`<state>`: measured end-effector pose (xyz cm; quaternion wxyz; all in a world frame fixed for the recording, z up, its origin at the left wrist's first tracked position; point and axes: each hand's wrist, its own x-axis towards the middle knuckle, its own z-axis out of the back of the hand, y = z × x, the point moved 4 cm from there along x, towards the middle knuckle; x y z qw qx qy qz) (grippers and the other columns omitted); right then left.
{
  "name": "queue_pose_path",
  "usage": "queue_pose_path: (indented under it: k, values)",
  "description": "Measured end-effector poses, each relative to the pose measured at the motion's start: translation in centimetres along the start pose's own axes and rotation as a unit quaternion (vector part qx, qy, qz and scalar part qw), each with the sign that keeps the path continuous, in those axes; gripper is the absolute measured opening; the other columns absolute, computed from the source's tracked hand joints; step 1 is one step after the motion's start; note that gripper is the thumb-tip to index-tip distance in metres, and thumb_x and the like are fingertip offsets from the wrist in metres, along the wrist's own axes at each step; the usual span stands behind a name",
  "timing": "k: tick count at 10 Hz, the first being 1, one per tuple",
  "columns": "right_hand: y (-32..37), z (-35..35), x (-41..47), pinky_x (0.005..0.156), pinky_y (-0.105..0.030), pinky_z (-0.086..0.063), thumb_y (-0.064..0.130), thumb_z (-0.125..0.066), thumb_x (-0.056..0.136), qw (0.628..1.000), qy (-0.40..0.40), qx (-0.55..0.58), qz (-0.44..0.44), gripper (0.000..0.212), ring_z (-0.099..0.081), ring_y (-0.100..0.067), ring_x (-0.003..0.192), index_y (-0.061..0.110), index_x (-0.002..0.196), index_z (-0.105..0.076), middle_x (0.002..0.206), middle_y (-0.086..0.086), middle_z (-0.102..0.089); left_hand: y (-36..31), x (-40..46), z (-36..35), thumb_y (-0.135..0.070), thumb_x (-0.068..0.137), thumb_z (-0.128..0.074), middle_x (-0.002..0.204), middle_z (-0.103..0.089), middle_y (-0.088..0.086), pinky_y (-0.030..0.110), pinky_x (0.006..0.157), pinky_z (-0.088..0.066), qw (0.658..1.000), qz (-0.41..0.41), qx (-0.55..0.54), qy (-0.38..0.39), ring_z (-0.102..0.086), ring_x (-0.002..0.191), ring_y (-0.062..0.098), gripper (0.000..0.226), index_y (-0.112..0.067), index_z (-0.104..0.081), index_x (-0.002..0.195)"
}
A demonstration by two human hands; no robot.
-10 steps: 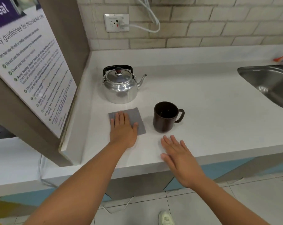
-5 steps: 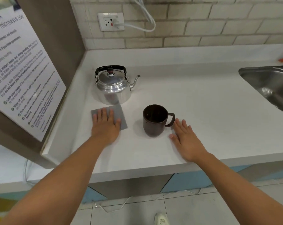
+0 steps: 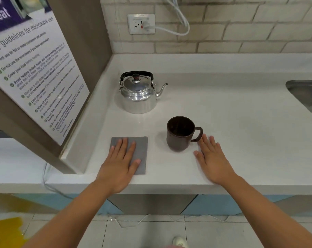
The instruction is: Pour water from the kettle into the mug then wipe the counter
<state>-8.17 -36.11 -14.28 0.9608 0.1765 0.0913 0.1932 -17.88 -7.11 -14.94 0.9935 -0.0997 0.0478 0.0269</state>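
With my left hand (image 3: 120, 162) flat and open on the cloth (image 3: 140, 149) and my right hand (image 3: 211, 159) flat, holding nothing, at the mug's (image 3: 180, 134) four o'clock, the kettle (image 3: 139, 96) sits at twelve o'clock from the left, the nearer hand, spout pointing right toward the mug.

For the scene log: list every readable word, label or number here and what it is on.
Poster heading: "guidelines for microwave use"
Poster first bullet: "Do not use tin foil or metal containers"
Poster purple banner: "heat"
Remaining poster bullets: too small and blurred.
Yellow object on floor: print unreadable.
Kettle, mug, cloth: none.
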Motion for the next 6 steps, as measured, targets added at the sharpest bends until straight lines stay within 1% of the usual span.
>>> queue_pose_path:
  k: [1,3,4,5,6]
  values:
    - [0.2,0.0,0.0,0.119,-0.035,0.007,0.037,-0.021,0.103,1.0,-0.001,-0.003,0.003,0.059,0.014,-0.023,0.147,0.014,0.153,0.0,0.162,-0.004,0.006,-0.1,-1.0,0.0,-0.062,0.09,0.001,0.154,0.021,-0.002,0.029,0.111,0.018,1.0,0.003,-0.003,-0.012,0.025,0.141,0.014,0.066,-0.028,0.016,0.145]
    - [0.1,0.1,0.0,0.117,-0.036,0.006,0.037,-0.021,0.103,1.0,-0.004,-0.01,0.004,0.059,0.012,-0.025,0.148,0.012,0.153,-0.002,0.162,-0.006,0.004,-0.5,-0.9,0.2,-0.057,0.095,-0.006,0.159,0.017,0.003,0.032,0.113,0.016,1.0,0.004,-0.004,-0.003,0.022,0.143,0.016,0.066,-0.025,0.012,0.149]
    - [0.2,0.2,-0.2,0.117,-0.035,0.006,0.039,-0.021,0.102,1.0,0.008,-0.01,0.005,0.06,0.011,-0.025,0.148,0.013,0.153,-0.002,0.162,-0.006,0.004,-0.6,-0.9,0.8,-0.057,0.096,-0.012,0.16,0.015,0.004,0.033,0.115,0.011,0.999,0.002,0.002,0.04,0.018,0.144,0.018,0.067,-0.025,0.011,0.15]
    - [0.1,1.1,0.2,0.119,-0.036,-0.009,0.042,-0.029,0.101,0.999,0.033,-0.024,0.0,0.06,-0.003,-0.025,0.149,0.016,0.153,-0.016,0.162,-0.006,-0.009,-0.4,0.2,2.9,-0.063,0.094,-0.027,0.162,-0.003,0.003,0.039,0.116,-0.013,0.993,0.022,0.025,0.11,-0.006,0.147,0.024,0.072,-0.027,-0.007,0.153]
    - [0.1,4.6,1.5,0.101,-0.036,-0.041,0.045,-0.041,0.096,0.997,0.048,-0.057,-0.015,0.047,-0.045,-0.022,0.13,0.025,0.137,-0.049,0.146,0.0,-0.047,-0.7,2.7,7.1,-0.064,0.09,-0.039,0.147,-0.043,0.002,0.037,0.1,-0.038,0.981,0.022,0.055,0.182,-0.044,0.127,0.023,0.065,-0.025,-0.042,0.141]
